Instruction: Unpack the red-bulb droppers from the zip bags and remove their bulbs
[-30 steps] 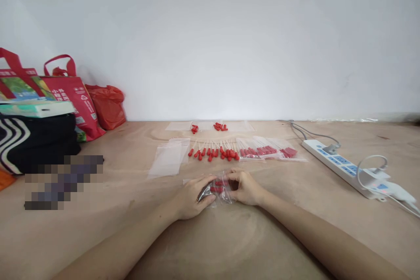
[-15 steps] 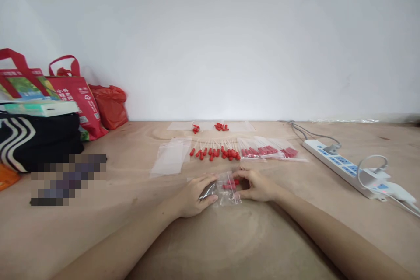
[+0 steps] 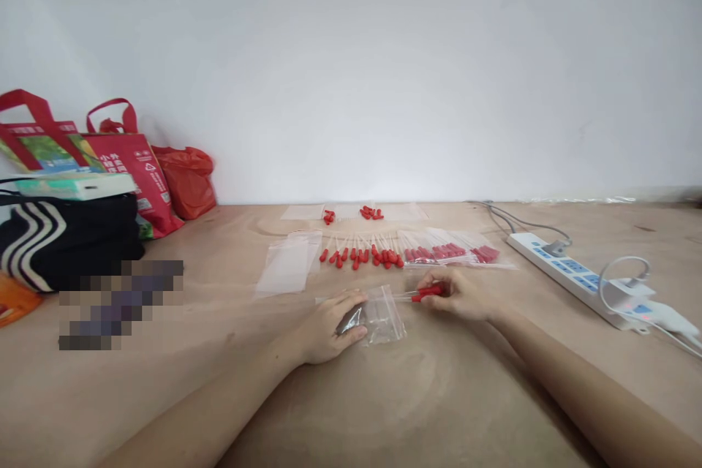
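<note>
My left hand (image 3: 334, 325) is closed on a clear zip-lock bag (image 3: 384, 320), its fingers and thumb gripping the left part, with the bag's mouth facing right. Between the fingers of my right hand (image 3: 458, 294) are droppers with red rubber bulbs (image 3: 426, 294). Their thin clear stems point left and reach the bag's mouth; how many there are I cannot tell. Beyond my hands lies a row of loose red-bulbed droppers (image 3: 356, 257). To its right, more droppers lie in filled clear bags (image 3: 447, 252); to its left sits a stack of flat bags (image 3: 288, 263).
At the back lie two small groups of red bulbs (image 3: 371, 213) on flat clear bags (image 3: 403, 211). A white power strip (image 3: 570, 270) with cables stands on the right. Red carrier bags (image 3: 134, 168), a black striped bag (image 3: 82, 241) and a pixelated item (image 3: 123, 305) occupy the left.
My right hand has shifted right, away from my left hand. The red bulbs, seen behind or inside the bag before, are now outside it on the right. My left hand keeps its hold.
</note>
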A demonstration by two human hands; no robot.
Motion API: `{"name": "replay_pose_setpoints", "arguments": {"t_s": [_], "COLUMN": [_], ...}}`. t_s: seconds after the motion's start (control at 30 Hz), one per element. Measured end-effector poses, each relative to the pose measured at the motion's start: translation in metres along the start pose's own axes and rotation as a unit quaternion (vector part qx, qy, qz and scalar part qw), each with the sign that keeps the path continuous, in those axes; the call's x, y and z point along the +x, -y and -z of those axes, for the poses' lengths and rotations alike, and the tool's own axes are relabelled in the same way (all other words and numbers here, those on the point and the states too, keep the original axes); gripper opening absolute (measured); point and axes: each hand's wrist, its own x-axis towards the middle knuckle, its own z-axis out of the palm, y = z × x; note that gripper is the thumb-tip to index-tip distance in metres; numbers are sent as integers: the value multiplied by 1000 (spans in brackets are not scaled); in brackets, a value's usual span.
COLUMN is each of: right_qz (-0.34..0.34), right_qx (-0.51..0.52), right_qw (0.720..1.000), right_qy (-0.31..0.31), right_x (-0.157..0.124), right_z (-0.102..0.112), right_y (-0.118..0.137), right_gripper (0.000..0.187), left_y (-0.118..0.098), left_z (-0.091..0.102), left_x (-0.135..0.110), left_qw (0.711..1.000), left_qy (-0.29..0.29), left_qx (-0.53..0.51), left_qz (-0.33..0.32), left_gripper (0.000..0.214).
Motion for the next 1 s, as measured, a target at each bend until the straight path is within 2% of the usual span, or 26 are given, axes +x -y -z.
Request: {"name": "replay_pose_setpoints", "arguments": {"t_s": [0.13, 0.27, 0.3, 0.37, 0.4, 0.47, 0.57, 0.63, 0.73, 0.87, 1.0], "right_qz": [-31, -9, 8, 40, 58, 114, 191, 206, 200, 185, 141], "right_qx": [130, 212, 221, 196, 164, 60, -156, -268, -373, -418, -387], "right_qw": [985, 943, 933, 931, 935, 939, 931, 915, 893, 884, 904], "right_qy": [-106, -256, -283, -305, -310, -319, -269, -220, -156, -96, -116], "right_x": [-7, 7, 16, 36, 48, 69, 95, 106, 114, 112, 104], "right_z": [27, 45, 45, 34, 26, 5, -26, -41, -54, -59, -55], "right_y": [-15, -14, -11, -2, 3, 13, 22, 23, 21, 21, 25], "right_gripper": [25, 33, 35, 39, 38, 32, 28, 32, 37, 35, 33], "left_y": [-1, -6, -7, -10, -10, -8, 1, 7, 13, 12, 12], "left_z": [3, 9, 10, 9, 8, 4, -1, -1, 0, 0, 9], "left_x": [0, -2, -2, -3, -2, 0, 6, 10, 12, 11, 7], "left_qw": [1000, 995, 993, 991, 993, 999, 991, 985, 984, 986, 988], "left_qy": [7, 65, 81, 89, 73, 2, -125, -158, -146, -112, -114], "left_qx": [7, 51, 64, 73, 66, 37, 10, 15, 23, 41, 17], "left_qz": [-4, -51, -64, -73, -64, -25, 43, 70, 101, 121, 102], "left_gripper": [48, 51, 54, 56, 54, 44, 31, 22, 16, 15, 13]}}
